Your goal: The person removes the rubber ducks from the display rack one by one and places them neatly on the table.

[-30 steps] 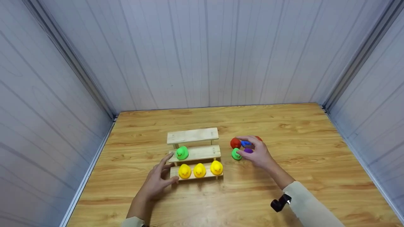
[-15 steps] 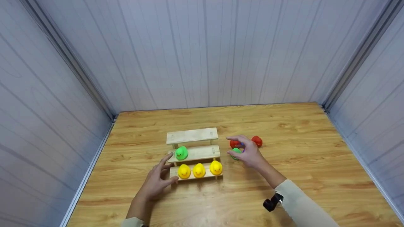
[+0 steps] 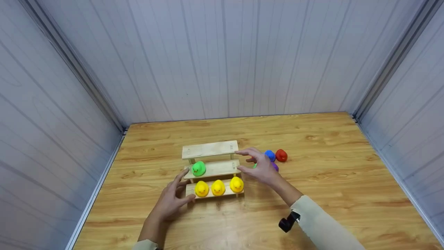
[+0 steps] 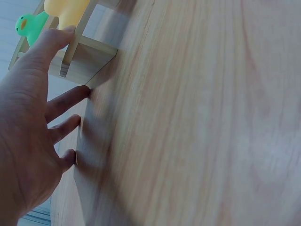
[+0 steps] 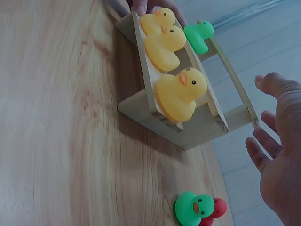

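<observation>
A three-tier wooden display stand (image 3: 208, 149) carries three yellow rubber ducks (image 3: 218, 188) on its lowest tier. One green rubber duck (image 3: 198, 168) sits at the left end of the middle tier; nothing stands on the top tier. At the stand's left end is my left hand (image 3: 170, 199), its thumb resting on the lowest tier's front edge, the other fingers spread along the side. My right hand (image 3: 262, 170) holds nothing; thumb and fingers are apart, fingertips near the right ends of the upper two tiers. Below that hand in the right wrist view, another green duck (image 5: 190, 210) stands on the table.
Right of the stand lie a blue duck (image 3: 270, 155), a purple duck (image 3: 275, 166) and a red duck (image 3: 281, 155). A second red duck (image 5: 219, 207) is partly hidden behind the green one. Pale panel walls (image 3: 222, 62) enclose the wooden table (image 3: 329, 156) at back and sides.
My right hand has moved left from the loose ducks to the stand's right end, uncovering the blue and purple ducks. The left hand stays at the stand.
</observation>
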`<state>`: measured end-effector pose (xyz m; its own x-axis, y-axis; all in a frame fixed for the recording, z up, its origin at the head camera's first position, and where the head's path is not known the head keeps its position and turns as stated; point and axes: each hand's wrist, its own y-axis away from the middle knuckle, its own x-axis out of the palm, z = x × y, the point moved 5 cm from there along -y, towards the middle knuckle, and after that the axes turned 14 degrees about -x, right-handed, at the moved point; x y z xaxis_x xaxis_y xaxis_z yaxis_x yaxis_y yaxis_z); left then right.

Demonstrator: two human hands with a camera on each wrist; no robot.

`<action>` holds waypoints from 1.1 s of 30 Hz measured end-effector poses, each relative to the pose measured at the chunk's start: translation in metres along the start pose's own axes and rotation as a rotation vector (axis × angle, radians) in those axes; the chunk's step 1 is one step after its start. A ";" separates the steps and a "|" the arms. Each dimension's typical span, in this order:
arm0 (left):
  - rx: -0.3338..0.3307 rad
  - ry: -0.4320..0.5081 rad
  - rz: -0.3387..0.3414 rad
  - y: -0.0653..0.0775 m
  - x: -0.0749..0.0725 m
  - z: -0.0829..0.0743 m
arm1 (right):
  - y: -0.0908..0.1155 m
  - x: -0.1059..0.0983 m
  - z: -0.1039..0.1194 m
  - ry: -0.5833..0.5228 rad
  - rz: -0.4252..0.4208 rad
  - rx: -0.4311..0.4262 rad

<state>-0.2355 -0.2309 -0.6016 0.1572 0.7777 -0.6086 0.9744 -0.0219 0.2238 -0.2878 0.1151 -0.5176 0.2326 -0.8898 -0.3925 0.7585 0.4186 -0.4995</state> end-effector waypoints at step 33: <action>-0.012 0.007 0.009 -0.002 0.001 0.001 | -0.032 0.075 0.018 -0.093 0.086 -0.046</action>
<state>-0.2374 -0.2311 -0.6037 0.1645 0.7818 -0.6015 0.9710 -0.0210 0.2382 -0.2837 0.0317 -0.5174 0.3526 -0.8627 -0.3626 0.7050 0.4997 -0.5032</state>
